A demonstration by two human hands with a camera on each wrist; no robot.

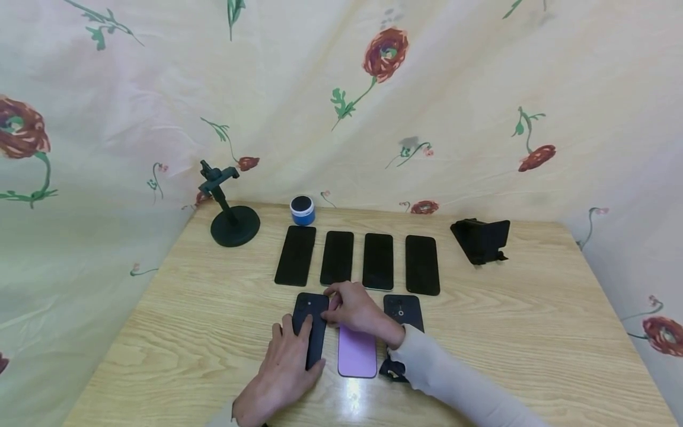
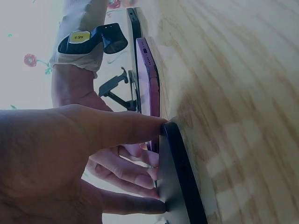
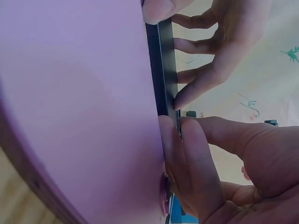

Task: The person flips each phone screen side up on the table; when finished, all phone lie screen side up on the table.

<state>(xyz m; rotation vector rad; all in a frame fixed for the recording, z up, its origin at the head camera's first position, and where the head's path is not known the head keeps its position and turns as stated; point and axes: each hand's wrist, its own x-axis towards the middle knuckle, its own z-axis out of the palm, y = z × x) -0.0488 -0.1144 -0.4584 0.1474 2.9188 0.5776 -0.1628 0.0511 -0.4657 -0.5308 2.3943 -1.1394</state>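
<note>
A dark phone (image 1: 316, 344) lies back up on the table, its camera lenses toward the far end. My left hand (image 1: 283, 362) holds it, thumb along the near right edge and fingertips on its back and left side. At its far right corner, my right hand (image 1: 358, 307) pinches the edge with curled fingers; the left wrist view shows these fingertips only partly. Under my right hand lies a lilac phone (image 1: 357, 356), also seen close up in the right wrist view. Farther right is another dark phone (image 1: 404, 309), partly covered by the right sleeve.
Behind stand several black phones in a row, from the leftmost phone (image 1: 296, 255) to the rightmost phone (image 1: 423, 265). A black round-based stand (image 1: 235, 226), a blue jar (image 1: 303, 214) and a black folding stand (image 1: 480, 240) are near the back edge, before a flowered cloth (image 1: 320, 107).
</note>
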